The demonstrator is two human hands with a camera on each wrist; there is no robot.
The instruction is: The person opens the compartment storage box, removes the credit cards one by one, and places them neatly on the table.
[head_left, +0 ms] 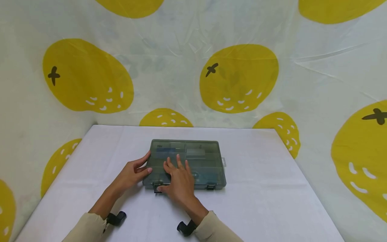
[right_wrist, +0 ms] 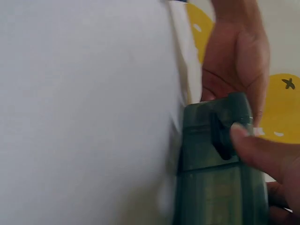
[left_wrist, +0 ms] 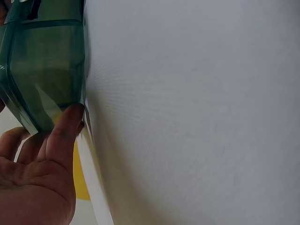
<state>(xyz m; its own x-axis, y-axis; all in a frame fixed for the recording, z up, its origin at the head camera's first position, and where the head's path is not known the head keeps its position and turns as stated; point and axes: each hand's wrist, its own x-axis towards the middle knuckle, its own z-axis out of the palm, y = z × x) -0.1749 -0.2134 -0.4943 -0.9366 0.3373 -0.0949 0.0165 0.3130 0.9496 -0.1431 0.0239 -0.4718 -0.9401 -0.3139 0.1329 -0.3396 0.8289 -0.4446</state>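
A flat, see-through green-grey compartment box (head_left: 205, 164) lies on the white cloth with its lid down. My left hand (head_left: 130, 174) holds the box's left side, thumb over the lid edge; in the left wrist view its fingers (left_wrist: 65, 136) touch the box's end wall. Over the front left of the lid, my right hand (head_left: 181, 183) spreads its fingers, while its thumb touches the left front latch (head_left: 157, 188). That latch (right_wrist: 220, 136) tilts out from the front wall in the right wrist view. The right front latch (head_left: 211, 187) lies against the box.
Through the lid show a blue item (head_left: 165, 151), a pale item (head_left: 196, 153) and dividers. A clear hanging tab (head_left: 223, 162) juts from the box's right side. White cloth (head_left: 266, 188) covers the table; a fruit-patterned sheet (head_left: 169, 67) hangs behind and beside it.
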